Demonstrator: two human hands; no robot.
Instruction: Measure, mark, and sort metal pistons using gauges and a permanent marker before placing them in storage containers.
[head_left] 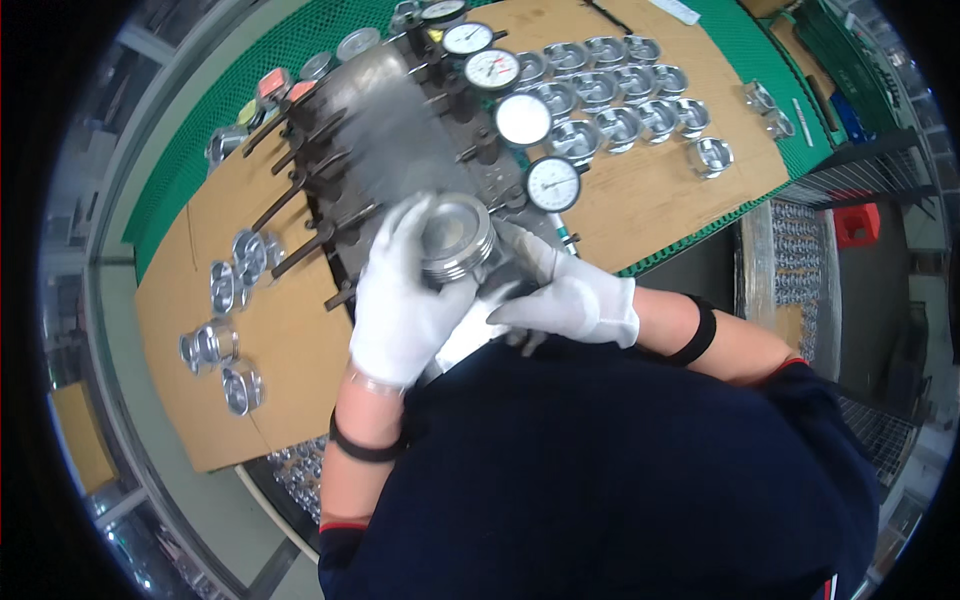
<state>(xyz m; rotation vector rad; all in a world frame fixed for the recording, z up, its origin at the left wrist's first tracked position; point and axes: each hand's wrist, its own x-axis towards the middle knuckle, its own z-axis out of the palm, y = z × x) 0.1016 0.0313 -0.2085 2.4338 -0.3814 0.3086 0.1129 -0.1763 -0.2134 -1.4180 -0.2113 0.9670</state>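
Observation:
A metal engine piston (455,238) with ring grooves round its side is held up over the near end of a steel gauge fixture (400,140). My left hand (393,305), in a white glove, grips it from the left, thumb under the crown's edge. On the opposite side my gloved right hand (575,298) curls its fingers against the piston's lower right side; part of that contact is hidden. Several dial gauges (553,184) line the fixture's right side. Below the piston, between my hands, lies a white piece (470,338) that I cannot make out.
Rows of pistons (618,125) stand at the right of the brown board (660,210). More pistons (208,345) stand at its left. Rods (280,210) stick out from the fixture's left side. Green matting (175,215) borders the board. A red stool (857,226) is at the far right.

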